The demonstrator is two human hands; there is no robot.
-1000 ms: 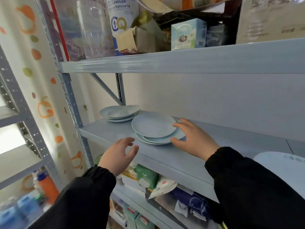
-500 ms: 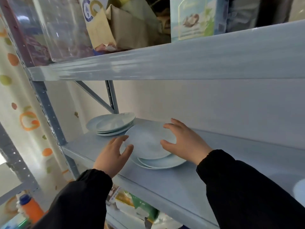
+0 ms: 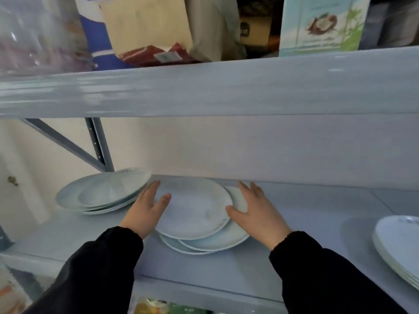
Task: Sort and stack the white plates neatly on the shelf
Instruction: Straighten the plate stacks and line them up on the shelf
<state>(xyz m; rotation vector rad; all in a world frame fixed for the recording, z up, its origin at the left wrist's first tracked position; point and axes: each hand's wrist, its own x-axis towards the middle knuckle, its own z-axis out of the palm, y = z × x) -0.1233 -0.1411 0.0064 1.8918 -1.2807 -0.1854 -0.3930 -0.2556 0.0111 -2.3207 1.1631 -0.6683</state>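
On the middle shelf: three plate groups. Centre stack uneven, plates offset. Left hand and right hand, fingers spread, flat against its opposite rims, not lifting. Left stack touching-close; right stack well apart. Upper-shelf box shows coconut picture; text unreadable.

dim, flat light | motion blur left | edges perhaps wide-angle bowed

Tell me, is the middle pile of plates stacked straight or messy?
Messy. The top plate sits shifted left and back, so two lower plates' rims stick out underneath.
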